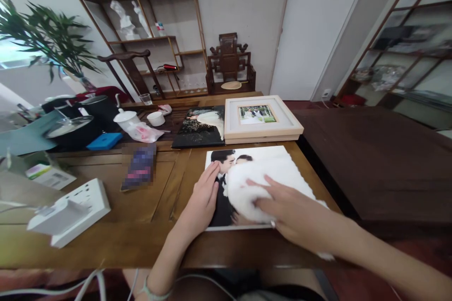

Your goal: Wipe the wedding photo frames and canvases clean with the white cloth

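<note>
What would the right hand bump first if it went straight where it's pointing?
Probably the left hand, near its fingertips; the white cloth under the right hand would likely touch first.

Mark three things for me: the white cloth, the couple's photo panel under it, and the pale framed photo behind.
White cloth (243,201): head view, on its bunched front part.
Photo panel (219,208): head view, on the printed dark suit.
Framed photo (257,114): head view, on the middle of its picture.
</note>
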`<state>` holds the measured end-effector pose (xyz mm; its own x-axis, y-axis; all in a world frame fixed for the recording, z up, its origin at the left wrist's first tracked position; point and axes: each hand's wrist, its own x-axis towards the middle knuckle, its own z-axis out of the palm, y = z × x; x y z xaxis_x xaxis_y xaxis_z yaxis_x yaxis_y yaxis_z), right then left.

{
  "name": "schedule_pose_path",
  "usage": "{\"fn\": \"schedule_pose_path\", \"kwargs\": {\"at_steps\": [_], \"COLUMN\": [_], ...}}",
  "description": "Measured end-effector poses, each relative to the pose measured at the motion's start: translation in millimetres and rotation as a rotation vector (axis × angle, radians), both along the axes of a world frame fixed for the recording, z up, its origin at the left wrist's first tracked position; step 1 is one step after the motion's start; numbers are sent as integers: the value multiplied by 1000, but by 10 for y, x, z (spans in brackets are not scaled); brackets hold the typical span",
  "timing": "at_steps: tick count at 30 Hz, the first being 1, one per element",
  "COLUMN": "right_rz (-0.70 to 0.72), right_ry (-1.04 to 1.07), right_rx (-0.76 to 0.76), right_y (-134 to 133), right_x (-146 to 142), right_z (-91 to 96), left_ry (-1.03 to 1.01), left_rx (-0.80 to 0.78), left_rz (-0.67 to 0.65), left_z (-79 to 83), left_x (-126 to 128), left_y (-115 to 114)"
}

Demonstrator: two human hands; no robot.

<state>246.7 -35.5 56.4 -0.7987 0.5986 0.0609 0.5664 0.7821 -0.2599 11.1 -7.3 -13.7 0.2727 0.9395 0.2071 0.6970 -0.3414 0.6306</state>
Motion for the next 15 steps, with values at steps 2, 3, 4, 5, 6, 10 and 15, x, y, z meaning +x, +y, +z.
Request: {"fn": "schedule_pose_path", "kwargs": {"at_steps": [2, 3, 4, 5, 6, 10, 15], "right_rz": [-58, -77, -92, -106, -119, -111, 37], "right_ry": [20, 31, 39, 45, 51, 63, -12], "right_rx": [24, 32, 39, 45, 51, 79, 89], "right_y": [280, 421, 556, 677, 779, 896, 366], "right_x": [-27, -44, -61, -78, -93, -132, -167], "right_z": [-13, -32, -55, -79, -101, -143, -145], "left_ry": [-7, -10, -13, -16, -18, -23, -33], "left_rx": [10, 16, 19, 18, 13, -6, 10], "left_rz": [-7, -13, -17, -18, -17, -6, 3], "left_z": [-4, -3, 0, 6, 12, 21, -5], "left_x": [-4, -5, -6, -5, -3, 6, 11], "left_y": [3, 5, 6, 6, 5, -4, -3]}}
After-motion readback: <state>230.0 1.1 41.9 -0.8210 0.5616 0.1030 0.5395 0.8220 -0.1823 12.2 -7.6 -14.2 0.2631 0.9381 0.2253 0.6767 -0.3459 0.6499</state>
